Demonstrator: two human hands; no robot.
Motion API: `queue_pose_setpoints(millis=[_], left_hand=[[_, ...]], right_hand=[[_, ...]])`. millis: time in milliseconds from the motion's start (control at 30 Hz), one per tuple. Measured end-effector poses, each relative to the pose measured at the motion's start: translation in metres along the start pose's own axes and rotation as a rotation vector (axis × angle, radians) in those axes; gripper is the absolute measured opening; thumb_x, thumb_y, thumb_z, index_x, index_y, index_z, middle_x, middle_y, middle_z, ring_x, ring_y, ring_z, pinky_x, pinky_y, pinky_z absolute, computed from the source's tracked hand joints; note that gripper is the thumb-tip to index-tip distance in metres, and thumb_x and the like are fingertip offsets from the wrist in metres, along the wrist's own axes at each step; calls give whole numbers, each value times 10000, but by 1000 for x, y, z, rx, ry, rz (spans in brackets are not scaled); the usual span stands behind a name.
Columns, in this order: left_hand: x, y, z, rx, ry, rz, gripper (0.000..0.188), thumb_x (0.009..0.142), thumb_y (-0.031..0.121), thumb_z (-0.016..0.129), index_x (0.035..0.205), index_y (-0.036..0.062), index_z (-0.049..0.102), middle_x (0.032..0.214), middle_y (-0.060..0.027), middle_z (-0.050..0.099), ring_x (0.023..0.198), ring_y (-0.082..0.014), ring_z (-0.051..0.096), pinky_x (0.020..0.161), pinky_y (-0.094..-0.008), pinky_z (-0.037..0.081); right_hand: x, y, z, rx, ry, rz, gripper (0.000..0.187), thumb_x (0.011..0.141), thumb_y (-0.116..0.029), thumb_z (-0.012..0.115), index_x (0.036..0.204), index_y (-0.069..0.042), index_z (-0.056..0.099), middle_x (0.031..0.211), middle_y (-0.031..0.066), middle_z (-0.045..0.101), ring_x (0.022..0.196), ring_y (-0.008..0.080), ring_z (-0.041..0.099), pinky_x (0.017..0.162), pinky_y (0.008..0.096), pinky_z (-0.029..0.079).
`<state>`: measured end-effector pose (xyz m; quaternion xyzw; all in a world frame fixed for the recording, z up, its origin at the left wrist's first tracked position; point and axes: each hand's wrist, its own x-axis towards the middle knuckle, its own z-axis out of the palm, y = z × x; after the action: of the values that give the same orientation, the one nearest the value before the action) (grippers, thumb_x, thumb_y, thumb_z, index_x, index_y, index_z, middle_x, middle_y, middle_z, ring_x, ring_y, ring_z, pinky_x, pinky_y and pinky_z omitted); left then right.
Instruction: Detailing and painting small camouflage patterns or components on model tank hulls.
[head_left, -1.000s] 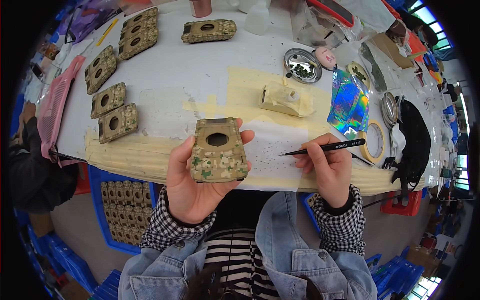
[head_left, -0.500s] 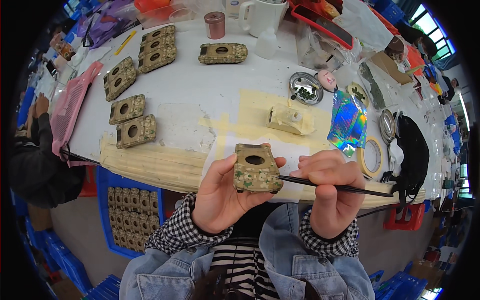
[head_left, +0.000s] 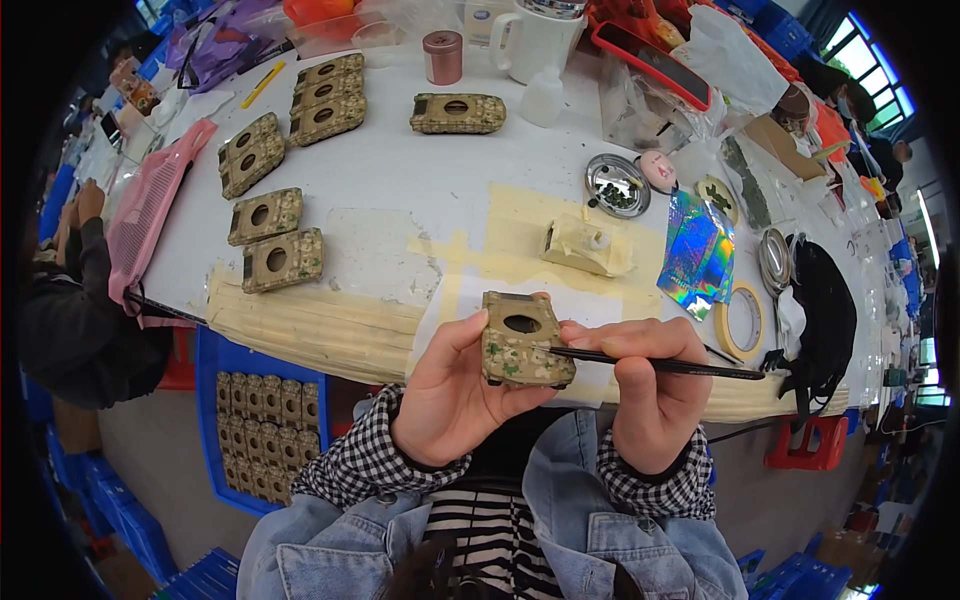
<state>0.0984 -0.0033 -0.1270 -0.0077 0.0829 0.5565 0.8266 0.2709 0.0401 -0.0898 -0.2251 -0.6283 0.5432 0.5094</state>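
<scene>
A camouflage-painted model tank hull [head_left: 527,340] with a round hole in its top is tilted up over the table's near edge. My left hand [head_left: 450,385] grips it by its sides, thumb on the left and fingers wrapped behind. In my right hand [head_left: 660,385] are slim black tweezers [head_left: 690,368], pinched between thumb and fingers. Their tip touches the hull's top just below the hole. Whether the tip holds a tiny part is too small to tell. Past the hull, a small tape-covered block [head_left: 585,248] sits on yellow masking tape.
More hulls stand at the left, with one hull [head_left: 458,114] farther back. A metal dish [head_left: 617,186] holds small dark-green pieces. At the right lie shiny foil packets [head_left: 697,250], a tape roll [head_left: 741,320] and a black bag [head_left: 825,300]. A blue crate [head_left: 208,430] of hulls stands low left.
The view has shifted slightly, moving the table things a little to the right. My right hand and the tweezers have drawn closer to the hull. My left hand keeps its grip.
</scene>
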Motion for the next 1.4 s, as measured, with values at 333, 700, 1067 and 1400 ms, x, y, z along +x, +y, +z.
queue_pose_setpoints(millis=[333,700,1067,1400], left_hand=[[0,0,-3,55,15,0,605,959,366,342,1422,-3,218,1351,-237,393,1088,-328,575,907,-375,538],[0,0,-5,17,-4,-4,602,960,364,344,1422,1,218,1367,-239,373,1098,-334,570,901,-375,545],[0,0,-6,44,25,2,600,958,361,351,1421,2,223,1361,-238,377,1107,-342,562,910,-383,540],[0,0,-7,29,14,-2,606,958,365,347,1426,4,213,1355,-243,388,1104,-350,562,894,-379,549]], right_hand=[[0,2,0,24,-4,2,109,917,-36,547,979,52,529,988,174,625,1012,259,617,912,353,469],[0,3,0,10,-13,4,110,916,-37,549,988,46,533,993,173,628,1016,258,616,908,351,471],[0,4,0,-4,-15,-7,109,916,-39,550,983,46,536,990,173,626,1013,259,617,906,351,472],[0,4,1,17,-10,6,117,916,-40,550,990,48,531,999,188,631,1016,252,613,915,352,462]])
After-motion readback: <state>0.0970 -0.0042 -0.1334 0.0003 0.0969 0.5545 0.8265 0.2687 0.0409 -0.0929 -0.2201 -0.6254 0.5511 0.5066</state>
